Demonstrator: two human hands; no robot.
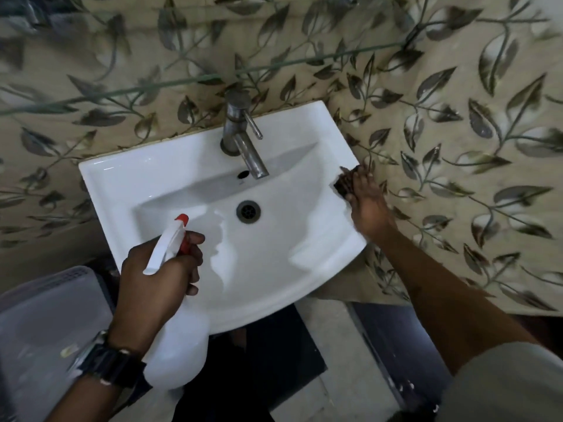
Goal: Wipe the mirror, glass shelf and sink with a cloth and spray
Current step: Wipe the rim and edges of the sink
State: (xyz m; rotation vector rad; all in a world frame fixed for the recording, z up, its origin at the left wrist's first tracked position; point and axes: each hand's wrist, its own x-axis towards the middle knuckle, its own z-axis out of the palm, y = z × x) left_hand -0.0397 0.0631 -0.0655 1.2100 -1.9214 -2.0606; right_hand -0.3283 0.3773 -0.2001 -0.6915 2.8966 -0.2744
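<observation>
Pressing a dark cloth [345, 181] against the white sink's [189, 178] right rim, the right hand [367, 205] clutches it; the left hand [158, 275] grips a white spray bottle [175, 327] over the near-left edge

white sink [195, 184] | dark cloth [345, 182] on right rim | white spray bottle [178, 336], red nozzle

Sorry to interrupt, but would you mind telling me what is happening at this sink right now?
A person is cleaning a white sink. The right hand presses a dark cloth against the sink's right rim, beside the leaf-patterned wall. The left hand holds a white spray bottle with a red nozzle over the front of the basin. The tap appears off.
</observation>
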